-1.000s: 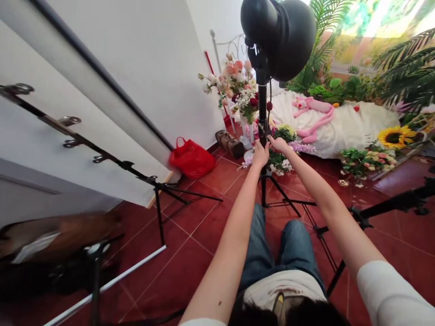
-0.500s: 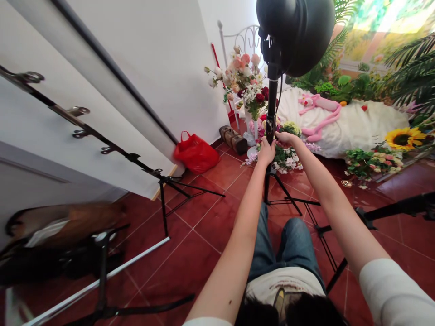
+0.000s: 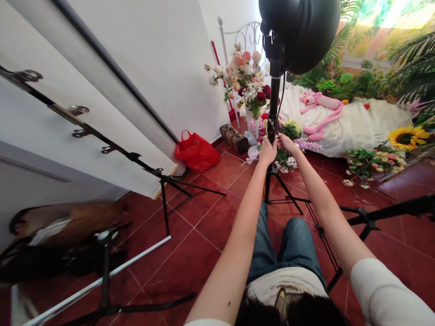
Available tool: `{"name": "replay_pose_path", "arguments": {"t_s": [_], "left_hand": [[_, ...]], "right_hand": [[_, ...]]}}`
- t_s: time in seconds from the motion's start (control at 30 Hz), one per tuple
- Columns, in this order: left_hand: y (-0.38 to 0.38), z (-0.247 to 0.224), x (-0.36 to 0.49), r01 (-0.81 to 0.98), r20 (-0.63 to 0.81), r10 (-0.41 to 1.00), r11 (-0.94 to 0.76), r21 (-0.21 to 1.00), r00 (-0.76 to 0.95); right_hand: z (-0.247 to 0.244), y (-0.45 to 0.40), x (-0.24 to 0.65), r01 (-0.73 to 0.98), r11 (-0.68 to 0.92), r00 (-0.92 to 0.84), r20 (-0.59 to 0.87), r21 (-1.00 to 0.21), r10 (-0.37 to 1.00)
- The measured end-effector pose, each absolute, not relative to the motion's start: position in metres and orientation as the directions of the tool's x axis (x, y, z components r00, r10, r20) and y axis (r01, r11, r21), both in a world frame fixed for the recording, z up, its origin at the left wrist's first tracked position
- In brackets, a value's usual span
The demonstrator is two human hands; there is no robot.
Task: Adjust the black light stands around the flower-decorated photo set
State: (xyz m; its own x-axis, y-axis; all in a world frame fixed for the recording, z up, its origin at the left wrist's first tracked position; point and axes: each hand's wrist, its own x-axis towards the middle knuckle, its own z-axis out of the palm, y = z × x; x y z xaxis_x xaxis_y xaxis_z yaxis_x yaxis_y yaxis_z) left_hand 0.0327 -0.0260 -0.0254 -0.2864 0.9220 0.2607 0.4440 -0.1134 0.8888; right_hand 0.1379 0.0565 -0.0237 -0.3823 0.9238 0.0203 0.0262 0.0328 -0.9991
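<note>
A black light stand rises upright in front of me, carrying a large black studio lamp at its top. My left hand is wrapped round the pole just below a joint collar. On the pole's right side, at about the same height, my right hand is closed with its fingertips against the stand. Whatever small part those fingertips pinch is hidden. A thin black cable runs down beside the pole. The stand's legs are spread on the red tiled floor.
Artificial flowers and a white-draped bed with a pink plush toy lie beyond the stand. A red bag sits by the wall. Another tripod stands left, and a black stand reaches in from the right.
Both hands keep their places on the stand. My right wrist and forearm have shifted slightly, and the view has moved a little, with the lamp a touch farther right.
</note>
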Motion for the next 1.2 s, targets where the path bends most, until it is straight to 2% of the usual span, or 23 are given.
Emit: {"name": "replay_pose_path", "arguments": {"t_s": [0.1,0.43,0.53,0.7,0.83,0.93,1.1,1.2], "left_hand": [[-0.026,-0.026,0.033,0.447,0.278,0.922,-0.136,0.884,-0.269],[-0.021,-0.032,0.032,0.441,0.309,0.913,-0.170,0.881,-0.267],[-0.021,-0.033,0.031,0.435,0.315,0.910,-0.177,0.883,-0.270],[-0.021,-0.033,0.031,0.409,0.310,0.905,-0.175,0.896,-0.292],[-0.023,-0.034,0.033,0.331,0.333,0.903,-0.238,0.913,-0.270],[-0.024,-0.035,0.034,0.285,0.352,0.893,-0.273,0.919,-0.280],[-0.019,-0.044,0.033,0.268,0.339,0.903,-0.269,0.925,-0.264],[-0.016,-0.051,0.031,0.272,0.391,0.880,-0.321,0.907,-0.268]], "right_hand": [[-0.023,0.054,0.142,-0.067,-0.077,-0.370,-0.047,-0.995,0.928],[-0.034,0.041,0.145,-0.319,-0.113,-0.309,-0.009,-0.941,0.951],[-0.036,0.041,0.145,-0.253,-0.055,-0.284,0.019,-0.966,0.959],[-0.031,0.034,0.151,0.027,0.176,-0.186,0.168,-0.984,0.968],[-0.019,0.017,0.149,0.170,0.410,-0.196,0.377,-0.896,0.905],[-0.008,0.006,0.137,0.262,0.511,-0.272,0.445,-0.819,0.853],[0.002,-0.006,0.109,0.233,0.513,-0.173,0.484,-0.826,0.858],[0.013,-0.009,0.101,0.192,0.505,-0.102,0.494,-0.842,0.863]]}}
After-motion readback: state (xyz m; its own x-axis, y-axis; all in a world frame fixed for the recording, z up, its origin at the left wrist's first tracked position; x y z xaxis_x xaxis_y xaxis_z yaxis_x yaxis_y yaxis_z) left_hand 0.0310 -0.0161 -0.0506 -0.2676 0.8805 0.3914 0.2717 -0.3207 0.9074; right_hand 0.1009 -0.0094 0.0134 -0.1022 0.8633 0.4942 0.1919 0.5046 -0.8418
